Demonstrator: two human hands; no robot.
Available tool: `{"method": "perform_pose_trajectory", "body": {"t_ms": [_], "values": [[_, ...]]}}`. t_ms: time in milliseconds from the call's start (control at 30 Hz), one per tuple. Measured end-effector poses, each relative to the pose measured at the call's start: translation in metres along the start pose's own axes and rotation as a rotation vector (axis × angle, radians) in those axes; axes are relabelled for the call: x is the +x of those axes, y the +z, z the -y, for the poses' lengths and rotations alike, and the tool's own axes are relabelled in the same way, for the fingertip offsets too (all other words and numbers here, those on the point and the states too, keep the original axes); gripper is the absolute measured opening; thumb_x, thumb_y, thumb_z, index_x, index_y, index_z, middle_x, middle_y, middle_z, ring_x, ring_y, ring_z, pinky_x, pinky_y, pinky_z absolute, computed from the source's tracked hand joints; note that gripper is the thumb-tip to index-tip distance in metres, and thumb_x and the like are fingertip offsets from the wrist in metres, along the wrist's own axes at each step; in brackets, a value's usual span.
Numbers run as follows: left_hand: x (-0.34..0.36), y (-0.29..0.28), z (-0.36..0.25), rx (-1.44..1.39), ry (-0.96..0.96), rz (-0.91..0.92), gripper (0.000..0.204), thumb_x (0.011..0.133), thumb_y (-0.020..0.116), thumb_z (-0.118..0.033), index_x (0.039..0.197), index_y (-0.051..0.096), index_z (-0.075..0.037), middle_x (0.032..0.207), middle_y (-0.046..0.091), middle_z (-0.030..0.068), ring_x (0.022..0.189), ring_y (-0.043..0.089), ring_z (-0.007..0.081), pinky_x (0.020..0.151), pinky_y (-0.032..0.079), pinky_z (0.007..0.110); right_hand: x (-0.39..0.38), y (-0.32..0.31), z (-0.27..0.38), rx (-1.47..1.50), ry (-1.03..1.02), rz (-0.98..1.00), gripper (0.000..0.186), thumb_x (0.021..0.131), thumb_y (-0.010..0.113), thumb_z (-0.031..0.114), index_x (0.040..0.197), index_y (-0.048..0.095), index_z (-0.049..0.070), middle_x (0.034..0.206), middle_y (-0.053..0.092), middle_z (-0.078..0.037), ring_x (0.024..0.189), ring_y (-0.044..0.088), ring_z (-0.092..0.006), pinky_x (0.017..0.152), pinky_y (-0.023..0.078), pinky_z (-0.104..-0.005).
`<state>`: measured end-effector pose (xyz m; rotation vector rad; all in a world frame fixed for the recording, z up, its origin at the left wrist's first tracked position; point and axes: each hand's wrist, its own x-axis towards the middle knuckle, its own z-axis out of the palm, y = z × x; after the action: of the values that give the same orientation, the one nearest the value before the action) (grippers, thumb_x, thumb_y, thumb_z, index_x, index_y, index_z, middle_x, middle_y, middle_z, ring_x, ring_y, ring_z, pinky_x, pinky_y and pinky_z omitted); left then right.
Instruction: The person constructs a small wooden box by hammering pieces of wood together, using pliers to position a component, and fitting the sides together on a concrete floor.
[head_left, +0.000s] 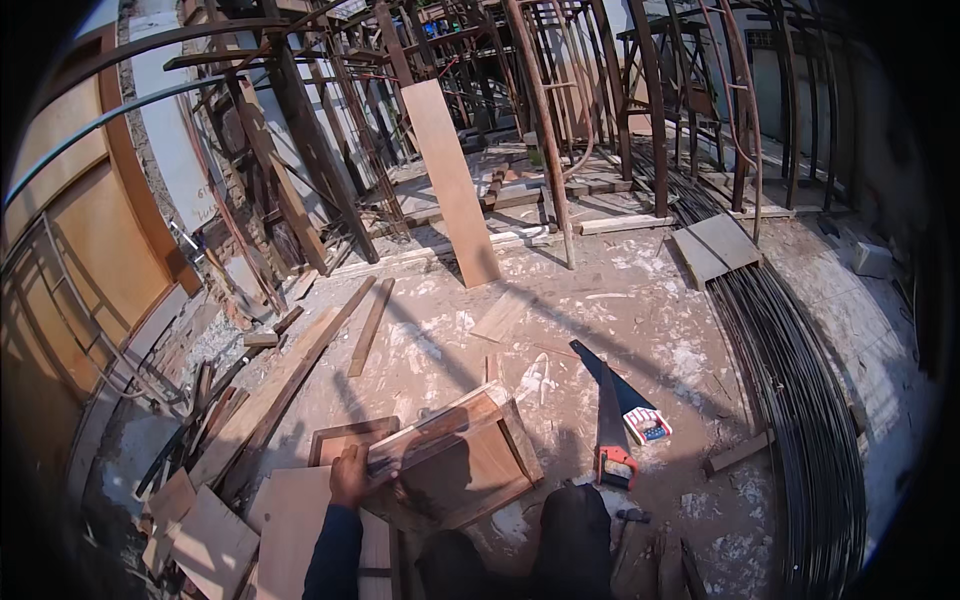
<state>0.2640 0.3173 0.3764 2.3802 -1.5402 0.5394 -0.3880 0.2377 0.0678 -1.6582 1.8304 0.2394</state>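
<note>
My left hand (349, 477) is closed round the left edge of a shallow wooden box (450, 425), framed in timber with a flat panel inside. The box is tilted, close in front of my knees. Partly behind it, to its left, lies a smaller framed wooden piece (350, 437). My right hand is not in view. To the right of the box, two handsaws lie on the ground, one with a red and black handle (617, 466), the other with a white, red and blue handle (648, 424). A hammer (633, 516) rests by my right knee.
Plywood offcuts (215, 540) and long timber boards (290, 385) lie on the left. A long bundle of steel rods (800, 400) runs along the right, with a grey slab (715, 250) on it. A tall plywood strip (450, 180) leans on scaffolding posts ahead.
</note>
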Motion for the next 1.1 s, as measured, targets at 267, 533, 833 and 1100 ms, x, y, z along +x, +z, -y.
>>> {"method": "perform_pose_trajectory", "body": {"t_ms": [267,533,833,1100], "values": [[0.004,-0.012,-0.013,0.03,-0.042,-0.022,0.072,0.068,0.079,-0.052,0.117,0.056,-0.006,0.093,0.06,0.0121,0.091,0.061,0.032,0.079,0.048,0.045,0.082,-0.051,0.137,0.186,-0.546,-0.324,0.036,0.085,0.068,0.031,0.102,0.07,-0.001,0.097,0.07,-0.022,0.093,0.069,-0.0356,0.081,0.053,-0.045],[-0.015,-0.009,-0.018,0.033,-0.073,-0.15,0.063,0.067,0.08,-0.048,0.11,0.06,-0.007,0.094,0.062,0.0117,0.089,0.062,0.0313,0.082,0.049,0.043,0.018,-0.192,0.4,0.502,-1.131,-0.395,0.024,0.09,0.064,0.021,0.101,0.067,0.0,0.097,0.068,-0.019,0.095,0.065,-0.0367,0.082,0.052,-0.0406],[-0.024,0.006,-0.004,-0.08,-0.256,-0.102,0.056,0.076,0.075,-0.045,0.114,0.062,-0.006,0.091,0.064,0.013,0.093,0.063,0.0316,0.089,0.047,0.046,-0.079,-0.181,0.561,0.18,-1.653,-0.407,0.028,0.088,0.067,0.024,0.105,0.065,0.0,0.1,0.065,-0.017,0.097,0.061,-0.0357,0.087,0.047,-0.0437],[-0.021,-0.009,-0.021,-0.055,-0.239,-0.194,0.042,0.077,0.077,-0.038,0.095,0.062,-0.003,0.089,0.064,0.0152,0.088,0.062,0.0344,0.08,0.049,0.045,-0.067,-0.123,0.591,-0.114,-1.7,-0.484,0.022,0.084,0.059,0.018,0.104,0.061,0.007,0.096,0.059,-0.011,0.101,0.056,-0.0294,0.089,0.041,-0.0418]]}}
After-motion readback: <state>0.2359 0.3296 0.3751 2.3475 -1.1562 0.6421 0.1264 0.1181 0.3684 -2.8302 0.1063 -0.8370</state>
